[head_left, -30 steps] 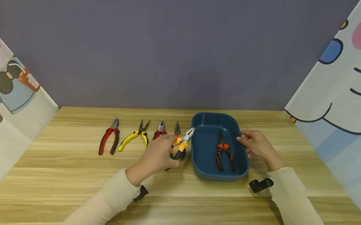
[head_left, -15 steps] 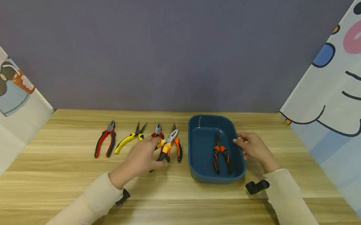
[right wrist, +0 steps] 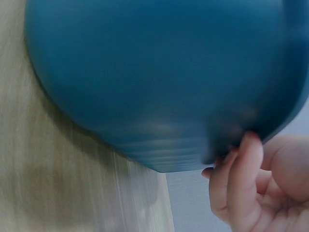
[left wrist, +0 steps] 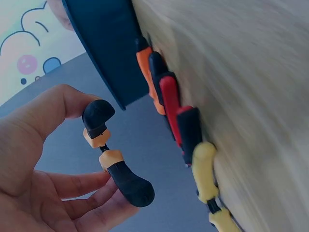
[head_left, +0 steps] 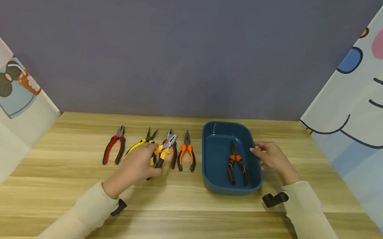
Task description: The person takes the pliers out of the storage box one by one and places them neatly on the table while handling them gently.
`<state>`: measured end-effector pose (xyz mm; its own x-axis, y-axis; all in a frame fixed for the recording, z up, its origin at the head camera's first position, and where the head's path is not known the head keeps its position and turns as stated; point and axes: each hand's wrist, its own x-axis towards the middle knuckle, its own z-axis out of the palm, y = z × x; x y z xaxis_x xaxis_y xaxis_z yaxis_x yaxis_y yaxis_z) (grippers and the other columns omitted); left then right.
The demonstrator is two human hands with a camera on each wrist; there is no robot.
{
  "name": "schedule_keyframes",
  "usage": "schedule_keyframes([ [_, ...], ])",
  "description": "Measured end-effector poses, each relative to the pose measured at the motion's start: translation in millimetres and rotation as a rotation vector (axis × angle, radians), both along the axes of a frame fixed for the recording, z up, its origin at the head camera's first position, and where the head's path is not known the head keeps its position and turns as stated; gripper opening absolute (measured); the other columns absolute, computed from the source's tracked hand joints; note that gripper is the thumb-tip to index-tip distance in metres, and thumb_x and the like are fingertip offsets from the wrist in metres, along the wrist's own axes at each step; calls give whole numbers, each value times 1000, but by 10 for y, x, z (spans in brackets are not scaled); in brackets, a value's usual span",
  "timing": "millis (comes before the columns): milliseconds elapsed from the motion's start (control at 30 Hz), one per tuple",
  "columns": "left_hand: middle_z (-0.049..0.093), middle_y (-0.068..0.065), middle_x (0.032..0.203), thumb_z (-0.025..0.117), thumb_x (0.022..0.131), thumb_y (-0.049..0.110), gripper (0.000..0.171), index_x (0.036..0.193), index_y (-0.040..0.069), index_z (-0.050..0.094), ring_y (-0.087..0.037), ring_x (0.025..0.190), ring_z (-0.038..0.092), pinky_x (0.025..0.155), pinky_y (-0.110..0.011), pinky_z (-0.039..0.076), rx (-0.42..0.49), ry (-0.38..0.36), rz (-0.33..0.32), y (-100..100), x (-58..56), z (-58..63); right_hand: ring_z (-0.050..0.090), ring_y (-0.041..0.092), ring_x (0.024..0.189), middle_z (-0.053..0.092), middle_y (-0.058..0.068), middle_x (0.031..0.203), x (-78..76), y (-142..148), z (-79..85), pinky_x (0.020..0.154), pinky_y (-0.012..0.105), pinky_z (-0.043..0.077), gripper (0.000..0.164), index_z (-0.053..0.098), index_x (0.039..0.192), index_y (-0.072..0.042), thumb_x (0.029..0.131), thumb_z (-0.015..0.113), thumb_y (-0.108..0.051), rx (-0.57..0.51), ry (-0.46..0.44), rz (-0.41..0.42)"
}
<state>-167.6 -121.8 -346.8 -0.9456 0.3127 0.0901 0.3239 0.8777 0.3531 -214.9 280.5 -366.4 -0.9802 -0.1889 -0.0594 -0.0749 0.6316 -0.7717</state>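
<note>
My left hand point(head_left: 134, 168) holds a pair of combination pliers point(head_left: 166, 151) with yellow and black handles and a silver head, pointing away and to the right. In the left wrist view, its black handle ends point(left wrist: 130, 183) sit between thumb and fingers, raised off the table. Behind it, the held pliers overlap red-and-black pliers point(head_left: 174, 158) and yellow long-nose pliers point(head_left: 135, 147). My right hand point(head_left: 271, 158) pinches the right rim of a blue plastic bin point(head_left: 227, 190). Black-and-orange pliers point(head_left: 232, 159) lie inside that bin.
Orange-handled long-nose pliers point(head_left: 186, 150) lie just left of the bin. Another red-and-black pair point(head_left: 115, 144) is at the row's left end. The wooden table point(head_left: 201, 225) meets a grey wall point(head_left: 184, 56) at the back.
My left hand has carried the yellow-and-black pliers leftward, from over the orange-handled pair to over the red-and-black and yellow ones. My right hand stays at the bin's rim.
</note>
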Motion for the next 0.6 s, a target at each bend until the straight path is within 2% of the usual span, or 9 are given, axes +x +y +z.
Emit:
schedule_keyframes([
  [167,57,-25,122,79,66,27,77,129,-5,51,-21,68,56,60,-37,48,-19,-26,34,-106,0,-32,51,16,44,55,11,78,4,20,-5,44,38,50,44,46,130,14,96,54,-13,-10,-14,-4],
  [300,57,-27,120,80,67,27,77,129,-7,50,-26,76,60,66,-43,51,-17,-6,44,-223,23,-72,50,12,44,55,10,77,-4,10,-8,44,37,50,42,48,128,13,96,54,-13,-6,-11,-6],
  [500,60,-25,111,79,69,28,73,126,-9,52,-25,74,58,63,-41,50,-24,-9,56,-372,47,-126,50,11,46,54,11,80,-8,-11,-8,44,36,50,40,51,126,13,95,54,-13,-7,-14,-16],
  [600,59,-27,112,79,69,28,72,125,-10,53,-30,79,61,64,-44,51,-23,-9,55,-424,51,-155,50,11,46,53,11,81,-10,-12,-5,44,35,50,39,51,126,11,95,54,-13,-7,-18,-27],
])
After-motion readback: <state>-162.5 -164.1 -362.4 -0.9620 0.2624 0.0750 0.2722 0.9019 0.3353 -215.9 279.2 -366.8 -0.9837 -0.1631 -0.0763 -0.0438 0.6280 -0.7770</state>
